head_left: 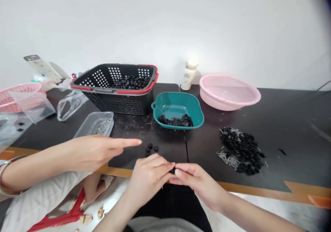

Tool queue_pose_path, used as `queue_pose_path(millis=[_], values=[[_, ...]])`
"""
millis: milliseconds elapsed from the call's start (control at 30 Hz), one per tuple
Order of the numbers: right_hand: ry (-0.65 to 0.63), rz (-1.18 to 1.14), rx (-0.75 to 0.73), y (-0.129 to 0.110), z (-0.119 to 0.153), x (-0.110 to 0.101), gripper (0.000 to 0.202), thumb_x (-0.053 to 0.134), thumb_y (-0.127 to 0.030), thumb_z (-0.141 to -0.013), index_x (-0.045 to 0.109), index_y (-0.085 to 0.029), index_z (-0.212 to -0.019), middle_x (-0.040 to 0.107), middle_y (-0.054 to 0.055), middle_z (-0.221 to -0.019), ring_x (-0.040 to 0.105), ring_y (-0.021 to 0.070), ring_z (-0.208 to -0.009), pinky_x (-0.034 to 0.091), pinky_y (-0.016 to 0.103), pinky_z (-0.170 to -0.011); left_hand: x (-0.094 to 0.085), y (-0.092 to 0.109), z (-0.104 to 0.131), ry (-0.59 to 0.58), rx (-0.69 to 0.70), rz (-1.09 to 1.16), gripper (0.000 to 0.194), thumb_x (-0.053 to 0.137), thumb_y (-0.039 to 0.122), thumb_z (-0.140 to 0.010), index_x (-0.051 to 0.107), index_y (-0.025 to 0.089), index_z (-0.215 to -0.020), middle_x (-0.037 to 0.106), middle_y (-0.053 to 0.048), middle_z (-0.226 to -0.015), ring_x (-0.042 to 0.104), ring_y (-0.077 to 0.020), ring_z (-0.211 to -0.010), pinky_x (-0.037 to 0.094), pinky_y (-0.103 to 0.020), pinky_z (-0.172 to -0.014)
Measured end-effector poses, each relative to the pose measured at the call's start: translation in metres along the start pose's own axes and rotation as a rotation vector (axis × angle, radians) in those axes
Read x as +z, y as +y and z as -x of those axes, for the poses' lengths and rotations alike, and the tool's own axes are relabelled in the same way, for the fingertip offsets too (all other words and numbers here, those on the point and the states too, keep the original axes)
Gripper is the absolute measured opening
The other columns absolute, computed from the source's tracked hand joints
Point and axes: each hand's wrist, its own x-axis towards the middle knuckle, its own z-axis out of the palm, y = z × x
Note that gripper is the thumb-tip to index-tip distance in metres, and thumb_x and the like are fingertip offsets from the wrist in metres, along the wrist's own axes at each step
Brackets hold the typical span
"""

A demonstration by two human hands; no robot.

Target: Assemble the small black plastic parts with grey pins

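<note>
Just over the table's front edge, my left hand (150, 174) and my right hand (194, 179) meet fingertip to fingertip. Both are closed on one small black round part (172, 170), mostly covered by the fingers. A thin pale tip pokes out below my left hand; I cannot tell what it belongs to. A few similar black round parts (150, 145) lie on the table just beyond my left hand. To the right of my hands is a pile of black round parts (244, 151) mixed with grey pins (230, 160).
A co-worker's hand (103, 151) reaches in from the left, index finger extended. Behind stand a black basket (119, 102) of black parts, a teal basin (178, 96), a pink colander (230, 101) and a white bottle (189, 75). A clear tray (88, 123) holds grey pins.
</note>
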Motion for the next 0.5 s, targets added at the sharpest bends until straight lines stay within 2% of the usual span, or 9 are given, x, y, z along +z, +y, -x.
queue_pose_path(millis=[267, 433, 500], values=[[0.121, 0.022, -0.044, 0.014, 0.006, 0.004, 0.035, 0.072, -0.045, -0.085, 0.077, -0.020, -0.110, 0.078, 0.009, -0.099, 0.070, 0.0215, -0.092, 0.049, 0.046, -0.099, 0.010, 0.007, 0.007, 0.027, 0.034, -0.087, 0.017, 0.059, 0.020, -0.094, 0.073, 0.013, -0.089, 0.074, -0.002, -0.071, 0.062, -0.0155, -0.059, 0.046, -0.025, -0.049], [0.174, 0.125, -0.040, 0.026, 0.011, -0.007, 0.043, 0.073, -0.052, -0.080, 0.078, -0.016, -0.103, 0.077, 0.009, -0.090, 0.071, 0.0218, -0.087, 0.051, 0.045, -0.096, 0.025, 0.010, 0.012, 0.023, 0.100, -0.124, 0.023, 0.054, 0.018, -0.096, 0.074, 0.013, -0.085, 0.071, -0.002, -0.068, 0.059, -0.0153, -0.055, 0.042, -0.027, -0.046], [0.187, 0.169, -0.059, 0.028, 0.014, -0.014, 0.044, 0.071, -0.053, -0.082, 0.078, -0.015, -0.103, 0.077, 0.008, -0.088, 0.072, 0.0217, -0.087, 0.052, 0.044, -0.094, 0.032, 0.011, 0.008, 0.003, 0.079, -0.085, 0.023, 0.055, 0.020, -0.096, 0.075, 0.015, -0.084, 0.070, 0.000, -0.066, 0.059, -0.0153, -0.056, 0.043, -0.027, -0.047]])
